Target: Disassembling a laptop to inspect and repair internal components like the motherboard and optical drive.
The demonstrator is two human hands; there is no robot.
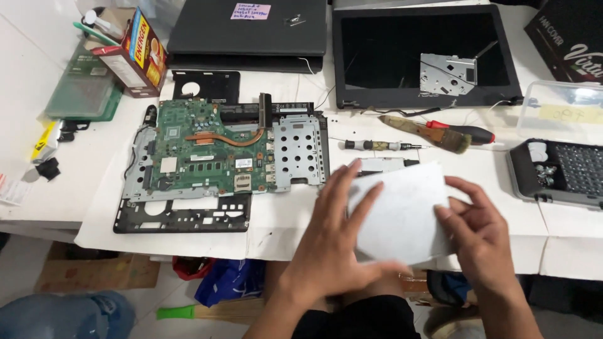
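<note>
Left hand (326, 242) and right hand (480, 235) gripping a white sheet of paper (402, 216) between them, opened laptop base (220, 166) lying left of the left hand, screwdriver (380, 145) lying just beyond the fingers

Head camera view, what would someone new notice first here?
Probably the two hands at the bottom centre: the left hand and right hand hold a white sheet of paper between them above the table's front edge. Next, the opened laptop base with its green circuit board on the left of the table, and the black screen panel at the back.
</note>
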